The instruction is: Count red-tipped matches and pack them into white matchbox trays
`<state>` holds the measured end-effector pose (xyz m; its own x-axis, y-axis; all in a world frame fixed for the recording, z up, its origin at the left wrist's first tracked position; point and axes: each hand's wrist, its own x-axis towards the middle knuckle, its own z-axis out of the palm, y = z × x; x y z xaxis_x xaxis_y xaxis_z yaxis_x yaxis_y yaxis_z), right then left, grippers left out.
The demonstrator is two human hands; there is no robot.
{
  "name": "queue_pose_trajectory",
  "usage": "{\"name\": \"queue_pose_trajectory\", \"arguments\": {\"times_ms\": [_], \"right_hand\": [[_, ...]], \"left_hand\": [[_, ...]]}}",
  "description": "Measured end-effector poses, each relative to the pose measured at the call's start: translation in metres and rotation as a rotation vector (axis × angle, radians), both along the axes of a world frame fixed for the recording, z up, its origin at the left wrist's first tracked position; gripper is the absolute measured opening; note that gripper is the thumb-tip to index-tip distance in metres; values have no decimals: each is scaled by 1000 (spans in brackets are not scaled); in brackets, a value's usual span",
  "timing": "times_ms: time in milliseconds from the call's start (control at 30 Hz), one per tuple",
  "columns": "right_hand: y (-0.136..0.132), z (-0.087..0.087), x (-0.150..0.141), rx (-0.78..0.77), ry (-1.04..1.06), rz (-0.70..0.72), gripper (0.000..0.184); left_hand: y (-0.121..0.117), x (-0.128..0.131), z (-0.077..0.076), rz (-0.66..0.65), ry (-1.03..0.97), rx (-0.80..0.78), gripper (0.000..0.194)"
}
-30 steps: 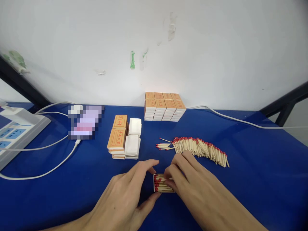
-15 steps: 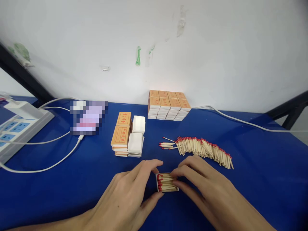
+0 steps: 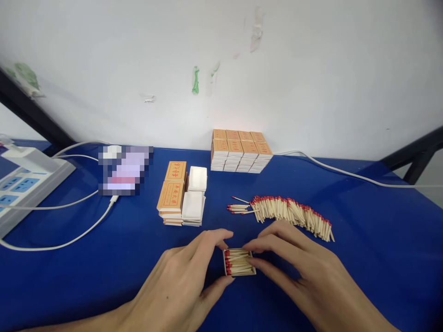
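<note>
A small white matchbox tray full of red-tipped matches lies on the blue table near me. My left hand grips its left end between forefinger and thumb. My right hand pinches the tray's right end with its fingertips. A long heap of loose matches lies just beyond my right hand, with a few stray matches at its left end.
Two stacks of orange box sleeves stand beside stacked white empty trays. A block of finished matchboxes stands against the white wall. At the left are a power strip, white cables and a blurred object.
My right fingers have drawn back off the matches in the tray to its right end. My left hand has kept its grip on the left end.
</note>
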<state>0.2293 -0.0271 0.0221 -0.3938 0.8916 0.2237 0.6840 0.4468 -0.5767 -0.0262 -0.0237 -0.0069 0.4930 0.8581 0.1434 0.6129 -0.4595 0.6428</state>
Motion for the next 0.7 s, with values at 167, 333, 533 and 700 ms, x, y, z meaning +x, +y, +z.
{"name": "queue_pose_trajectory", "arguments": {"times_ms": [167, 333, 533, 700], "right_hand": [[-2, 0, 1, -53, 44, -34, 16], [3, 5, -1, 30, 18, -67, 13], [31, 8, -1, 159, -160, -131, 25], [29, 13, -1, -13, -120, -46, 18]], "left_hand": [[-1, -1, 2, 9, -4, 14, 69], [1, -1, 2, 3, -16, 31, 66], [4, -2, 7, 35, 8, 88, 56], [4, -2, 8, 8, 21, 71, 56]]}}
